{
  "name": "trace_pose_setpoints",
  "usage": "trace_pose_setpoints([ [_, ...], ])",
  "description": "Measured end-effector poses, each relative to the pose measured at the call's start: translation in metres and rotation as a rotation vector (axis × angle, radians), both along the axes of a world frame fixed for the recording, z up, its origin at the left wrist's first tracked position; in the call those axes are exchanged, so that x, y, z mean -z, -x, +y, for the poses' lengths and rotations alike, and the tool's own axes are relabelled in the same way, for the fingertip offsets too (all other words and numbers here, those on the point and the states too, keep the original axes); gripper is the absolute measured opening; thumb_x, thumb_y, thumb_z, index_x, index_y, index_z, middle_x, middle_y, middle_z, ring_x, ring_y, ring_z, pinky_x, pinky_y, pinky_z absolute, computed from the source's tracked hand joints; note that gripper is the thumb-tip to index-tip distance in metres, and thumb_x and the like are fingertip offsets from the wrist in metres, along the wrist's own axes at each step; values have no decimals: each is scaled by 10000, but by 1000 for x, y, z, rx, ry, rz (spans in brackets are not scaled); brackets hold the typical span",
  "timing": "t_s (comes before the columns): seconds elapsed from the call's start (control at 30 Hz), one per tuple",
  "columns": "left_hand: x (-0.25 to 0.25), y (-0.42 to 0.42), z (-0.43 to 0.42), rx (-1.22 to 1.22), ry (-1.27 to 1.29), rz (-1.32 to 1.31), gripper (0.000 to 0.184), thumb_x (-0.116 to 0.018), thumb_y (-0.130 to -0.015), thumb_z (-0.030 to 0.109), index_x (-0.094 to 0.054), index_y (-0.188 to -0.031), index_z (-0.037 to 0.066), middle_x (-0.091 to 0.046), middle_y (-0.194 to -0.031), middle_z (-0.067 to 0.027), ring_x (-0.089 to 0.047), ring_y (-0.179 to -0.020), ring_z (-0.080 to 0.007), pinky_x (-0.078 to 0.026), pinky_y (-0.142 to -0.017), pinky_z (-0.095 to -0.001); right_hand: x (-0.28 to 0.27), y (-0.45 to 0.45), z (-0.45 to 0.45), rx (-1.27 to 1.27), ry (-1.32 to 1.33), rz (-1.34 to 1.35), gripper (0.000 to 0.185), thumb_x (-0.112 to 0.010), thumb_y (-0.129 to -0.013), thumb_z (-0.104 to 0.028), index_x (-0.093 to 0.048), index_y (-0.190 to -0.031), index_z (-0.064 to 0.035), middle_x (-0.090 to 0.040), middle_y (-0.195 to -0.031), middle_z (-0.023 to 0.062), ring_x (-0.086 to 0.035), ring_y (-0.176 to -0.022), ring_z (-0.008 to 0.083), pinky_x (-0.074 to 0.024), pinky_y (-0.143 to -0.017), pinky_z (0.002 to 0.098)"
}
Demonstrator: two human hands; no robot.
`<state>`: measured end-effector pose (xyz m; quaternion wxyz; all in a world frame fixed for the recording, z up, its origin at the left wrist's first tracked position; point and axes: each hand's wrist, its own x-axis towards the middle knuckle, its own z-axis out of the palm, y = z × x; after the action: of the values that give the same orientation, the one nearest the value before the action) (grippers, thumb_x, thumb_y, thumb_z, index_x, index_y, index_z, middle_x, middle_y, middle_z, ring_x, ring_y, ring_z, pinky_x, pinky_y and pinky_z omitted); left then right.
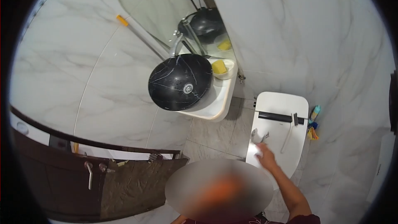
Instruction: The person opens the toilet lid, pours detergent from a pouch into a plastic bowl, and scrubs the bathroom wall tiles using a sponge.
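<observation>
My right hand (266, 157) reaches over the left edge of a white toilet (286, 101) with its lid down. Its fingers look curled around a bright white patch; whether that is an object or glare I cannot make out. Grey marks (265, 135) show on the lid just beyond the fingertips. On the lid lies a brush (289, 135) with a pale handle and a dark head, to the right of this hand. A black band (273, 117) crosses the toilet. My left hand is out of sight; only a bit of forearm appears at the bottom edge.
A black marbled basin (180, 83) stands on a white counter (219, 105), beside a yellow sponge (219, 67) in a dish. Right of the toilet are a turquoise bottle (316, 111) and a yellow packet (312, 133). A dark door (62, 174) is at lower left. A blurred oval hides the bottom centre.
</observation>
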<state>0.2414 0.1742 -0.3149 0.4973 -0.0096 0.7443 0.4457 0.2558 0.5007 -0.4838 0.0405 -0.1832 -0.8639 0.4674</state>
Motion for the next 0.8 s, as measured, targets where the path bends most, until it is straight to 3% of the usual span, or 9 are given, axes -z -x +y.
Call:
trace_pose_setpoints([
  [0.07, 0, 5, 8, 41, -81, 128, 450, -600, -800, 35, -456, -1225, -6, -543, -1110, -103, -534, -1003, -142, -421, -862, -241, -74, -6, -36, -254, 261, -18, 535, -699, -738, -248, -506, -1192, -41, -512, -1218, 158, -463, -1158, 317, -374, -964, 346],
  [0.17, 7, 15, 13, 158, -176, 418, 453, -579, -775, -10, -468, -1214, -4, -553, -1085, -82, -543, -962, -123, -425, -845, -226, -122, -13, -89, -642, 270, 273, 500, -678, -746, -342, -539, -1096, -14, -559, -1124, 166, -541, -1043, 300, -422, -882, 341],
  [0.27, -53, 36, 38, -102, -295, 257, 486, -597, -742, 9, -472, -1212, 2, -552, -1080, -109, -554, -965, -169, -438, -830, -249, -146, -8, -129, -504, 426, 52, 517, -672, -738, -364, -553, -1079, 5, -588, -1036, 193, -583, -952, 325, -446, -824, 360],
  [0.3, -53, 45, 34, -112, -351, 256, 576, -658, -733, 67, -429, -1259, 17, -525, -1127, -116, -519, -1033, -192, -411, -878, -278, -152, -3, -131, -461, 456, 44, 467, -688, -733, -313, -557, -1033, 20, -607, -928, 181, -612, -858, 289, -468, -744, 347],
  [0.4, -67, 73, 26, 7, -312, 816, 597, -741, -689, 72, -477, -1223, 21, -542, -1130, -87, -533, -1001, -151, -422, -865, -266, -151, 23, -138, -319, 702, -33, 377, -679, -755, -234, -563, -1010, 18, -624, -852, 106, -612, -753, 218, -479, -680, 318],
  [0.5, -52, 105, -5, 145, -412, 564, 706, -723, -722, 114, -350, -1316, 36, -447, -1262, -89, -418, -1141, -136, -341, -967, -297, -203, 58, -129, -351, 1108, -306, 277, -630, -777, -76, -566, -1040, -14, -623, -873, 19, -602, -740, 139, -476, -664, 240],
  [0.6, -41, 137, -36, 148, -538, 183, 707, -715, -737, 132, -336, -1324, 30, -452, -1272, -89, -429, -1148, -136, -347, -973, -304, -207, 97, -145, -359, 1070, -340, 252, -632, -790, -79, -577, -1027, -16, -617, -903, 17, -598, -801, 148, -480, -735, 264],
  [0.7, -15, 173, -70, 20, -581, -45, 669, -705, -748, 135, -356, -1307, 19, -493, -1230, -80, -475, -1107, -136, -377, -947, -298, -217, 144, -184, -313, 949, -94, 291, -617, -788, -34, -556, -1072, -14, -606, -979, 40, -575, -903, 137, -455, -805, 258],
  [0.8, -11, 203, -99, -133, -560, 188, 632, -703, -745, 119, -388, -1284, 20, -523, -1191, -72, -510, -1064, -137, -401, -922, -290, -218, 186, -220, -278, 1067, -102, 316, -596, -795, -12, -533, -1104, -5, -587, -1037, 43, -547, -957, 124, -435, -836, 259],
])
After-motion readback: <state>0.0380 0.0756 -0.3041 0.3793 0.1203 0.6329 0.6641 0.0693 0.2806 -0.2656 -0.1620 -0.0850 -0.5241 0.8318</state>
